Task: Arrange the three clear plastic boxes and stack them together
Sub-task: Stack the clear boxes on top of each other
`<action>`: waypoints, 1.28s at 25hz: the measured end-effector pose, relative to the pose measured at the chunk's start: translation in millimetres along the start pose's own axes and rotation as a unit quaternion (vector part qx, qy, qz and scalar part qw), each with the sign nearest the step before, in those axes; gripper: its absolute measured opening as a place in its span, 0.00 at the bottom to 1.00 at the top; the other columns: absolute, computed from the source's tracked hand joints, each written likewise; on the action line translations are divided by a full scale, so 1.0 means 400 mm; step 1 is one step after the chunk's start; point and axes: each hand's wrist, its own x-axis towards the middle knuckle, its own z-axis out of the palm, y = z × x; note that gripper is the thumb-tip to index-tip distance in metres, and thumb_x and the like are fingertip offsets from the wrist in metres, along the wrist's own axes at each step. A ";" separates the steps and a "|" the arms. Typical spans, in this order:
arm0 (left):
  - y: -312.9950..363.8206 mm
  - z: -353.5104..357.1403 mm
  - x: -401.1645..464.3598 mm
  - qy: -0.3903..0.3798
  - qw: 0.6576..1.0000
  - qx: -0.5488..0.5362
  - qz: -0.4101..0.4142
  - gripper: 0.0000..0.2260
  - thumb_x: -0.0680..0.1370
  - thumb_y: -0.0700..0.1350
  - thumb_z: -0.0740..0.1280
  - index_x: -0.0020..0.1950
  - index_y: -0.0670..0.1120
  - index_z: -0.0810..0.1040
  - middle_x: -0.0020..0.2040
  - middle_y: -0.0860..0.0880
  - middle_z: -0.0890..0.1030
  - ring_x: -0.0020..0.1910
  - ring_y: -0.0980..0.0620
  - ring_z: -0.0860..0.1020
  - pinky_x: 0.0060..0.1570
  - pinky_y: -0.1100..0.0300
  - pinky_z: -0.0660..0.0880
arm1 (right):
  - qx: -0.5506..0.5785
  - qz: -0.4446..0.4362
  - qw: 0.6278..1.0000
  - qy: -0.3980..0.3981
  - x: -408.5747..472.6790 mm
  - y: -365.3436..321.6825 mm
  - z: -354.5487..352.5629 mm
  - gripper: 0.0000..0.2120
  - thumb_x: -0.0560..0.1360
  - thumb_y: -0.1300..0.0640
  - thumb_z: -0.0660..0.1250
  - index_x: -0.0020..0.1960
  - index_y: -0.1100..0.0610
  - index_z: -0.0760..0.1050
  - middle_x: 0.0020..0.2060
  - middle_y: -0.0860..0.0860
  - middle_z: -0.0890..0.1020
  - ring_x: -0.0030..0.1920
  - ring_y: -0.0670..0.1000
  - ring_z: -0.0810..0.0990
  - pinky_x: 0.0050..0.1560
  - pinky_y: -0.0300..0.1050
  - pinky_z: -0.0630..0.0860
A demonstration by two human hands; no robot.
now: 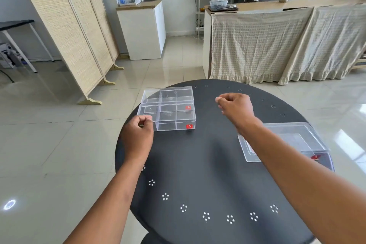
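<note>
Two clear plastic boxes with dividers and red stickers sit stacked at the far left of the round black table (pixel 198 164); the upper box (pixel 168 95) lies offset toward the back on the lower box (pixel 172 121). My left hand (pixel 138 134) is curled into a fist at the lower box's near-left corner, touching or almost touching it. My right hand (pixel 235 107) hovers above the table to the right of the stack, fingers closed on nothing. A third clear box (pixel 297 140) rests at the table's right edge, partly hidden by my right forearm.
The table has small white dot patterns and stands on a glossy tiled floor. A woven folding screen (pixel 65 31) is at the left, a white cabinet (pixel 142 29) behind, and a cloth-draped counter (pixel 277 43) at the back right, where a person stands.
</note>
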 end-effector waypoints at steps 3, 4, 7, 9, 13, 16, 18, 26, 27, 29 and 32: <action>0.054 0.057 -0.072 -0.087 0.996 -0.022 -0.002 0.08 0.76 0.47 0.68 0.43 0.46 0.84 0.39 0.48 0.86 0.41 0.46 0.84 0.45 0.54 0.80 | -0.022 -0.022 0.999 0.034 -0.011 0.004 -0.152 0.07 0.71 0.48 0.72 0.40 0.50 0.85 0.32 0.44 0.83 0.37 0.47 0.80 0.48 0.46 0.80; 0.072 0.081 -0.098 -0.117 0.993 -0.026 -0.006 0.08 0.76 0.46 0.68 0.42 0.45 0.85 0.40 0.47 0.86 0.42 0.43 0.85 0.47 0.51 0.82 | -0.027 -0.022 0.998 0.044 -0.014 0.015 -0.205 0.06 0.71 0.48 0.72 0.40 0.50 0.85 0.32 0.44 0.83 0.36 0.47 0.79 0.48 0.47 0.80; 0.118 0.152 -0.177 -0.203 0.977 -0.052 -0.036 0.07 0.74 0.42 0.68 0.39 0.45 0.85 0.38 0.53 0.87 0.39 0.47 0.85 0.43 0.52 0.83 | -0.035 -0.007 0.996 0.085 -0.028 0.063 -0.352 0.04 0.72 0.51 0.73 0.39 0.49 0.84 0.36 0.48 0.85 0.41 0.51 0.82 0.53 0.53 0.82; 0.143 0.200 -0.235 -0.246 0.966 -0.063 -0.050 0.07 0.72 0.42 0.68 0.38 0.46 0.85 0.37 0.56 0.87 0.38 0.51 0.85 0.39 0.55 0.84 | -0.067 -0.001 0.990 0.123 -0.046 0.106 -0.440 0.02 0.72 0.52 0.73 0.41 0.48 0.84 0.41 0.49 0.87 0.47 0.53 0.84 0.56 0.51 0.82; 0.178 0.285 -0.329 -0.286 0.953 -0.075 -0.067 0.08 0.69 0.50 0.71 0.38 0.46 0.85 0.38 0.53 0.87 0.39 0.48 0.85 0.43 0.50 0.85 | -0.112 0.042 0.979 0.165 -0.076 0.191 -0.556 0.09 0.74 0.53 0.73 0.52 0.53 0.88 0.50 0.53 0.89 0.57 0.55 0.84 0.59 0.43 0.76; 0.186 0.329 -0.371 -0.284 0.952 -0.073 -0.086 0.13 0.70 0.55 0.72 0.36 0.46 0.82 0.36 0.50 0.84 0.36 0.48 0.80 0.46 0.43 0.83 | -0.116 0.080 0.979 0.150 -0.088 0.239 -0.579 0.06 0.74 0.54 0.72 0.44 0.55 0.86 0.47 0.55 0.89 0.55 0.58 0.84 0.56 0.47 0.77; 0.190 0.348 -0.396 -0.293 0.949 -0.069 -0.093 0.12 0.69 0.56 0.70 0.38 0.48 0.80 0.36 0.47 0.80 0.36 0.48 0.76 0.48 0.39 0.81 | -0.105 0.110 0.981 0.124 -0.098 0.260 -0.570 0.09 0.74 0.54 0.70 0.36 0.53 0.83 0.37 0.52 0.86 0.47 0.57 0.83 0.50 0.48 0.77; 0.160 0.249 -0.355 -0.211 0.967 -0.097 -0.100 0.10 0.72 0.49 0.68 0.36 0.44 0.80 0.31 0.47 0.72 0.31 0.50 0.72 0.46 0.45 0.82 | 0.066 0.122 0.984 0.111 -0.135 0.222 -0.439 0.04 0.71 0.58 0.74 0.39 0.55 0.87 0.43 0.57 0.90 0.42 0.56 0.86 0.52 0.53 0.84; 0.153 0.213 -0.332 -0.189 0.972 -0.106 -0.095 0.07 0.72 0.49 0.68 0.37 0.48 0.80 0.32 0.48 0.73 0.30 0.52 0.72 0.44 0.48 0.82 | 0.073 0.114 0.986 0.097 -0.138 0.202 -0.405 0.04 0.71 0.57 0.74 0.40 0.55 0.87 0.44 0.56 0.90 0.45 0.57 0.88 0.55 0.55 0.85; 0.132 0.137 -0.284 -0.138 0.979 -0.116 -0.092 0.05 0.74 0.49 0.69 0.42 0.51 0.84 0.32 0.50 0.77 0.30 0.55 0.76 0.45 0.51 0.81 | 0.083 0.096 0.990 0.067 -0.147 0.162 -0.320 0.04 0.73 0.57 0.75 0.40 0.57 0.86 0.44 0.57 0.90 0.51 0.62 0.89 0.58 0.60 0.84; 0.088 0.027 -0.217 -0.076 0.986 -0.112 -0.094 0.12 0.75 0.49 0.70 0.53 0.46 0.87 0.37 0.53 0.82 0.38 0.54 0.80 0.50 0.54 0.80 | 0.085 0.079 0.993 0.022 -0.178 0.117 -0.186 0.07 0.75 0.58 0.75 0.38 0.57 0.86 0.43 0.59 0.89 0.52 0.64 0.88 0.58 0.63 0.84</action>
